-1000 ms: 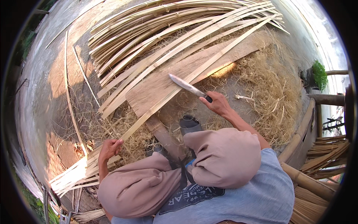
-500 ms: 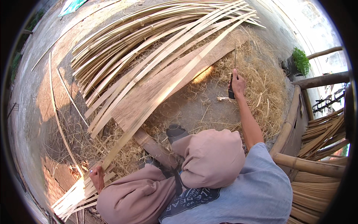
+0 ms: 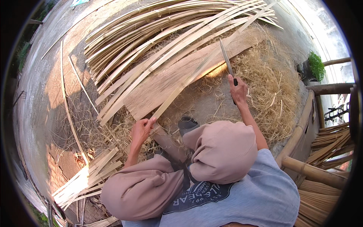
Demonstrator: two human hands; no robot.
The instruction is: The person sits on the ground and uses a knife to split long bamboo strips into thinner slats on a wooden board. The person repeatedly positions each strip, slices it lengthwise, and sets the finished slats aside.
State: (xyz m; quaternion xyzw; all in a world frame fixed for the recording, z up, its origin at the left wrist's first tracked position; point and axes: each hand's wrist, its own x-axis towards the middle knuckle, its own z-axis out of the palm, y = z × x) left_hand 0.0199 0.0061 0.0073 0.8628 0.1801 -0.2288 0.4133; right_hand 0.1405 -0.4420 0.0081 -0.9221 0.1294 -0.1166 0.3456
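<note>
My left hand [image 3: 141, 129] is closed on the near end of a long, pale bamboo strip [image 3: 177, 90], in front of my knees. The strip slants away to the far right, over a wide wooden board [image 3: 151, 97] lying on the ground. My right hand [image 3: 238, 92] grips the black handle of a long-bladed knife [image 3: 227, 57], its blade pointing away from me and a little to the left. The blade stands just right of the strip, above the board's right edge; whether they touch I cannot tell.
A large bundle of bamboo strips [image 3: 124, 41] lies beyond the board. Curly shavings [image 3: 272, 90] heap up at the right. More cut strips [image 3: 85, 181] lie at the lower left. Bamboo poles [image 3: 314, 174] frame a rack on the right, near a green plant [image 3: 316, 66].
My left hand has moved up and right from the strips at lower left, still holding the strip. The strip has slid farther away. My right hand has tilted the knife toward the strip.
</note>
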